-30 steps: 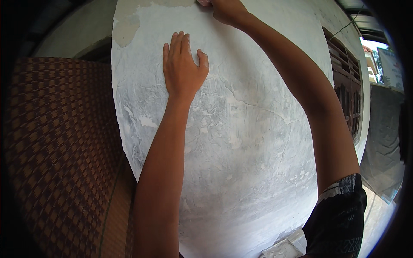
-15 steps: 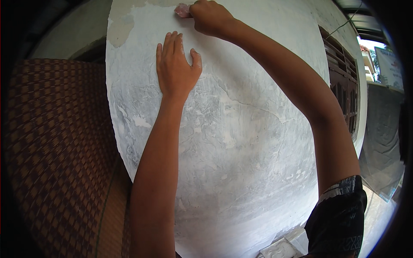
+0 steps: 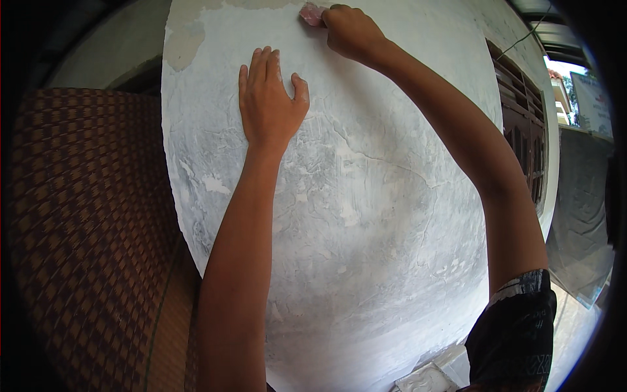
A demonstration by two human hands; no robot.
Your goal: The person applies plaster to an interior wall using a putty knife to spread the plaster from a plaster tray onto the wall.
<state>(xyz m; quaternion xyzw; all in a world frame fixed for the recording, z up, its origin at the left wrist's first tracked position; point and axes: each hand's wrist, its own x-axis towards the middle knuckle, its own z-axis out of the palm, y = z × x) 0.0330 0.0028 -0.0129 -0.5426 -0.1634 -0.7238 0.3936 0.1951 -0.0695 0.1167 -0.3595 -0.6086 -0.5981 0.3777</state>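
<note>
A white and grey plastered wall [image 3: 379, 196], patchy and cracked, fills the middle of the view. My left hand [image 3: 271, 98] lies flat against it with fingers stretched and thumb apart; whitish dust marks the fingertips. Higher and to the right, my right hand [image 3: 353, 32] is closed round a small dusty reddish piece [image 3: 312, 14] near the wall's upper part. The piece's exact kind is not clear, and my fingers cover part of it. A bare, unpainted-looking patch [image 3: 185, 46] shows at the upper left of the wall.
A brown woven mat [image 3: 91, 215] stands along the left side. To the right are a dark wooden window or door frame [image 3: 522, 124] and a hanging grey sheet [image 3: 578, 209]. Pale block-like pieces [image 3: 428, 379] lie at the wall's foot.
My right hand has moved to the right along the upper wall with the reddish piece in it. The left hand stays pressed at nearly the same spot.
</note>
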